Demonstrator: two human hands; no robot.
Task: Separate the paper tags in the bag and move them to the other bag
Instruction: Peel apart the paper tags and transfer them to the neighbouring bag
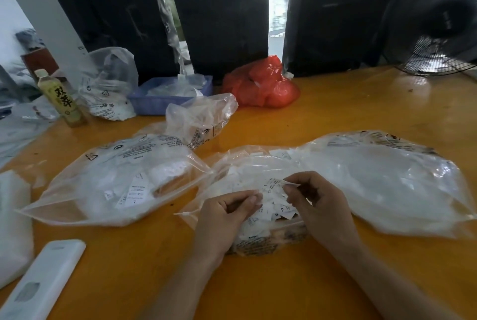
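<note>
Surface: orange table [296, 281], clear bags on it.
Right hand [318, 199]: pinches paper tag [277, 183] above middle bag [247, 162].
Left hand [228, 210]: fingers curled on tag pile [269, 212]; grip unclear.
Other bag [111, 177]: left, few tags inside.
Hidden: tag print unreadable.

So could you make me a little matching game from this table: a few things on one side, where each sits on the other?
Things:
1. green-labelled drink bottle
2. crumpled red plastic bag
3. blue plastic tray
4. black wire-caged fan

Places:
A. far right
B. far left
C. back middle, right of the tray
D. behind the clear bags, left of the red one

Pairs: 1-B, 2-C, 3-D, 4-A
</note>
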